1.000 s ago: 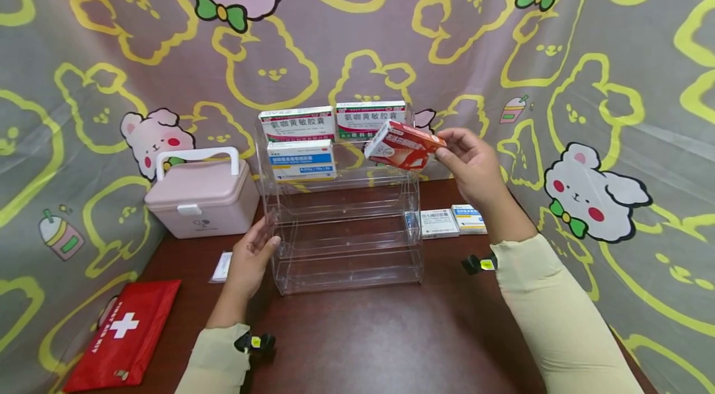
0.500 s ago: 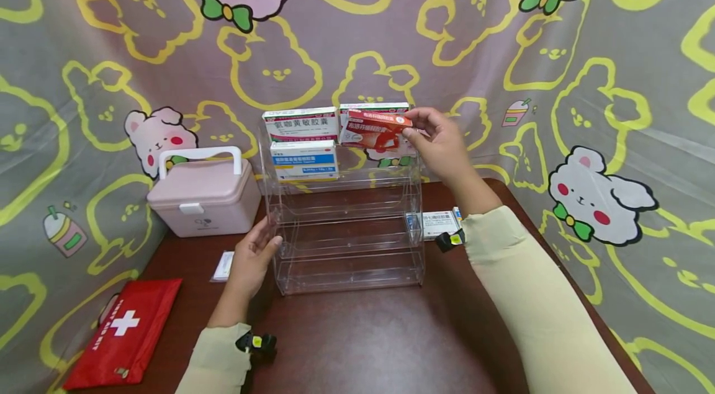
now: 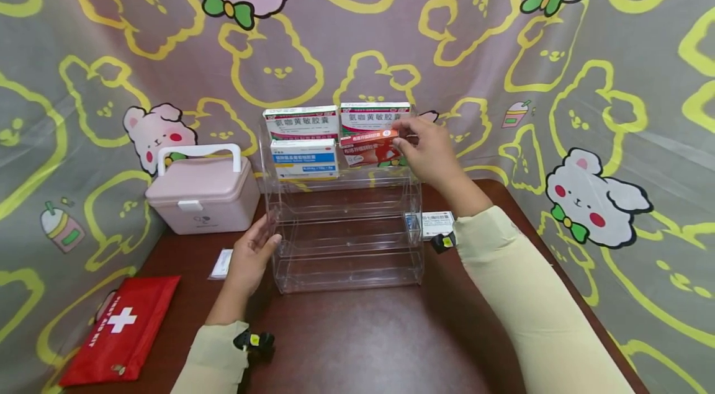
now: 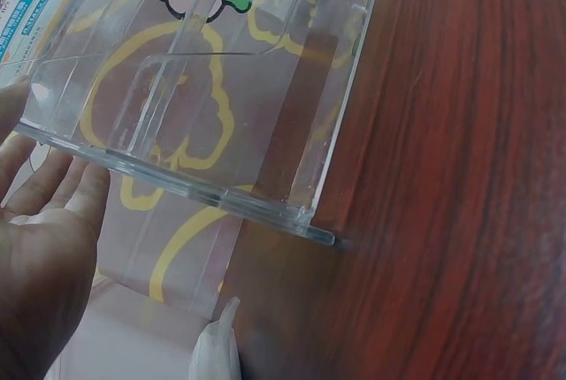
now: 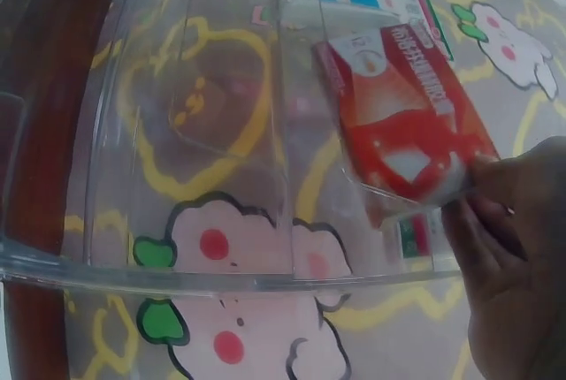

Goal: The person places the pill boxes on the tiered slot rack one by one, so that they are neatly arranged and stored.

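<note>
My right hand [image 3: 429, 147] pinches a red medicine box [image 3: 367, 149] by its right end, between thumb and fingers. The box sits low in the second tier of a clear acrylic display rack [image 3: 349, 239], to the right of a blue-and-white medicine box [image 3: 305, 160]. In the right wrist view the red box [image 5: 402, 115] is behind the clear front lip, tilted. My left hand [image 3: 250, 257] holds the rack's left side; in the left wrist view its thumb and fingers lie on either side of the panel edge. Green-and-red-trimmed boxes [image 3: 301, 123] fill the top tier.
A pink lidded case [image 3: 203, 195] stands left of the rack, with a red first aid pouch [image 3: 123, 329] in front. A small white packet [image 3: 221, 264] lies near my left hand. A white medicine box [image 3: 437, 225] lies right of the rack, partly behind my right wrist.
My right hand has brought the red box leftward and down, from right of the rack into its second tier, turning it to face forward. My left hand stays on the rack's side.
</note>
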Tool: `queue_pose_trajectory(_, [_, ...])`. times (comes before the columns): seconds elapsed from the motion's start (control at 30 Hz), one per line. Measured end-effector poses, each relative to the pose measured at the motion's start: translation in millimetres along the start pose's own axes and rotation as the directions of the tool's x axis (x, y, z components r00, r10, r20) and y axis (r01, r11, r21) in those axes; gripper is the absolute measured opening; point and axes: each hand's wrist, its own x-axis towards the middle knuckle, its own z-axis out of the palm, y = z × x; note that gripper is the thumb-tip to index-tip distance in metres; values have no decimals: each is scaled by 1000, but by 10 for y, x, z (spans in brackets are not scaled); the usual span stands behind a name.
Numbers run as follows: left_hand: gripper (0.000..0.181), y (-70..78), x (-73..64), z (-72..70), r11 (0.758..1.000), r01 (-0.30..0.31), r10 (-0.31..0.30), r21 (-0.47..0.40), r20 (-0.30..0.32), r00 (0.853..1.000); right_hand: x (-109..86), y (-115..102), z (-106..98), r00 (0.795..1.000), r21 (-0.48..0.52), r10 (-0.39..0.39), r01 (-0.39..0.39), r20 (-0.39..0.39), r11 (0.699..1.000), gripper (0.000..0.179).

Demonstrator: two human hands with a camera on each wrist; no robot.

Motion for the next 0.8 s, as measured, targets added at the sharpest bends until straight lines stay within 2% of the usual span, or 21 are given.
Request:
queue_pose_trajectory(0.27, [63,26,-4,-18,1000,29,-29,4,4,1000,-16,-84,27,998,-203,-8,19,55,979,26])
queue_pose_trajectory(0.4, [63,32,-21,-6,1000,21,-21,3,5,1000,-31,-112,30,995,-252,-7,31,95,967,24])
queue_pose_trajectory(0.63, [63,25,-21,-17,1000,9,-9,20,2,1000,-15,-153,38,981,-375,-92,151,170,915,22])
queue_pose_trajectory(0.8, [63,14,-9,-6,1000,13,-13,23,3,1000,-38,-141,46,979,-408,-93,160,180,899,19])
